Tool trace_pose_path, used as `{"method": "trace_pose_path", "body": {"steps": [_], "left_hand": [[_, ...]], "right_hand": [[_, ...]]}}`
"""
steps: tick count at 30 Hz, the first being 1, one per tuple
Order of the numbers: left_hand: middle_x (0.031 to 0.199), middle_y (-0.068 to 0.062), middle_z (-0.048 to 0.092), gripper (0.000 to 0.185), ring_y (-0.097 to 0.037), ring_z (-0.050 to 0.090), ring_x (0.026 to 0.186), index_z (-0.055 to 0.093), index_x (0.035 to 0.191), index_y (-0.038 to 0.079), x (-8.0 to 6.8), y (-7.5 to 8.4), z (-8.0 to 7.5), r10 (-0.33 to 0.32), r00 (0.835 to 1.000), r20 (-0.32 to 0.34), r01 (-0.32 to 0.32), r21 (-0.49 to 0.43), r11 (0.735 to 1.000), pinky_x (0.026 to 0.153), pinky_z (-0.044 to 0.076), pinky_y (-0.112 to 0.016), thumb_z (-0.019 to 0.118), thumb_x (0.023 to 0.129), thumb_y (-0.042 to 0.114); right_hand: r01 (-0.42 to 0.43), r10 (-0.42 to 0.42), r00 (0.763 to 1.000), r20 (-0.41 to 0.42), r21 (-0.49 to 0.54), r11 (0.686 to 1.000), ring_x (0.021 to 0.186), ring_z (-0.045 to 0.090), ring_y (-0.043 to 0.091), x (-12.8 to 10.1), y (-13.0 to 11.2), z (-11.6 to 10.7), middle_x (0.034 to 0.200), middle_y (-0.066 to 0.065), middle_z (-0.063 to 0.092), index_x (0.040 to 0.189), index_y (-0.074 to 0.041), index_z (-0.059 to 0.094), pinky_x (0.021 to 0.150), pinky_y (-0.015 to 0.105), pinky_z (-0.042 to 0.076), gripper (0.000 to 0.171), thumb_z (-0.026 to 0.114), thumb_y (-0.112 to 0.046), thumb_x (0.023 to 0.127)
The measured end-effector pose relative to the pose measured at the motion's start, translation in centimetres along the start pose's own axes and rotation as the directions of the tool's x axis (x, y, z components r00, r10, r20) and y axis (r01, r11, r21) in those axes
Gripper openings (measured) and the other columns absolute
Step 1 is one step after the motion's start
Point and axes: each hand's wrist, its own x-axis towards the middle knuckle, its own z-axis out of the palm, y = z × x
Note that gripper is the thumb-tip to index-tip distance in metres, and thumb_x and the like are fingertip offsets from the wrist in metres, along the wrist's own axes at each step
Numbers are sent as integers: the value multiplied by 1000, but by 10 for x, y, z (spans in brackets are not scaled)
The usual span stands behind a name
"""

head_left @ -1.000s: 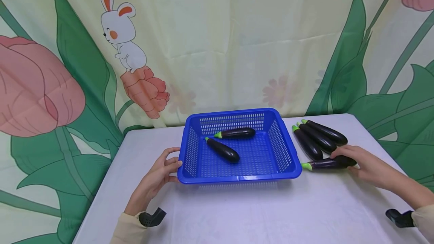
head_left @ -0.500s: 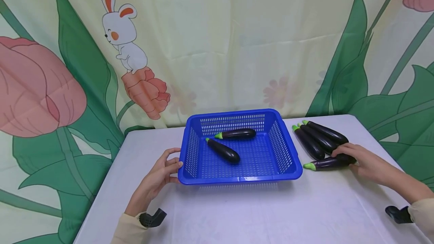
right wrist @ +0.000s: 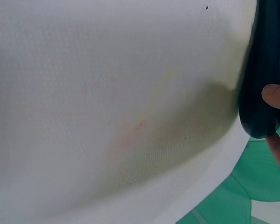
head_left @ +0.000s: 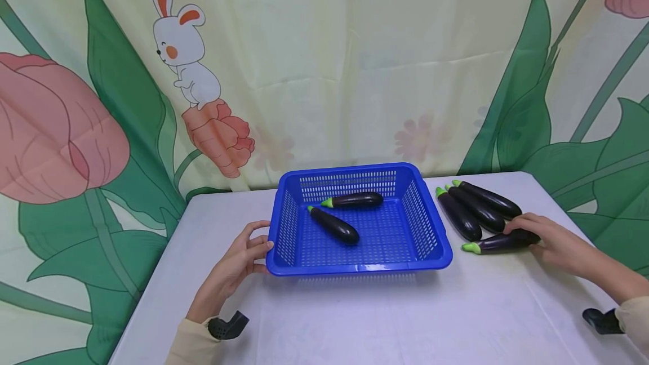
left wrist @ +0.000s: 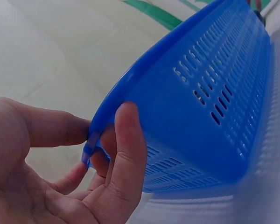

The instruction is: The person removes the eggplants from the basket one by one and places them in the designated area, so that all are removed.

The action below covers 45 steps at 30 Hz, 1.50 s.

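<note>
A blue plastic basket (head_left: 357, 268) with slotted walls sits mid-table, and two eggplants lie inside: one aslant (head_left: 333, 226), the other nearly level (head_left: 355, 200) behind it. At its left side, my left hand (head_left: 233, 266) grips the rim; the left wrist view shows thumb and fingers on both faces of the blue rim (left wrist: 123, 86). To the right of the basket, my right hand (head_left: 555, 243) holds another eggplant (head_left: 494, 243) by its thick end, green stem pointing left. That eggplant's dark rounded end (right wrist: 259, 114) shows beneath a fingertip in the right wrist view.
Three more eggplants (head_left: 474, 209) lie side by side just behind the held one, stems toward the back left. A white cloth (head_left: 355, 320) covers the table. Behind it hangs a curtain (head_left: 304, 72) printed with tulips and a rabbit.
My right hand has shifted slightly to the right with the eggplant, widening its distance from the basket. My left hand and the basket stay in place.
</note>
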Motion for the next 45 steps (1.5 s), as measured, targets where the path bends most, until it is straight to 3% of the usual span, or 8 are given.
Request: {"method": "trace_pose_path", "body": {"steps": [6,18,24,37,45], "left_hand": [[119,-10,70,67,-24,77,95,25,157,14,-1,0,0,-2,1000,4,2,1,1000,78,65,-37,64,103,21],[118,-9,70,66,-24,77,95,25,157,15,-1,0,1,-4,1000,-1,4,-1,1000,77,65,-37,64,103,21],[118,-9,69,68,-22,76,95,23,158,13,-2,2,0,6,1000,6,-6,3,1000,77,65,-36,63,104,22],[120,-10,69,69,-21,76,96,22,159,13,0,2,0,-2,1000,2,2,-2,1000,77,65,-35,64,104,22],[120,-10,70,66,-22,76,96,25,158,15,-1,2,0,-8,1000,-9,8,-1,1000,77,65,-35,63,104,21]], "right_hand": [[-5,6,1000,8,-11,1000,120,28,-25,-1,2,-1,108,1,62,108,-20,69,98,-8,17,79,75,30,48],[-25,26,1000,13,-41,999,117,33,-19,0,1,-2,108,4,66,109,-20,70,99,-8,13,77,77,29,50],[-41,42,999,31,-43,998,114,41,-13,2,0,-7,109,7,68,109,-18,71,97,-7,17,76,77,29,50],[-20,20,1000,-9,-22,1000,122,28,-28,17,-10,-24,109,0,66,115,-14,68,97,-7,22,79,81,30,51],[-42,42,999,10,-17,999,121,28,-28,34,-24,-34,114,-2,67,117,-15,69,97,-7,23,75,85,25,56]]}}
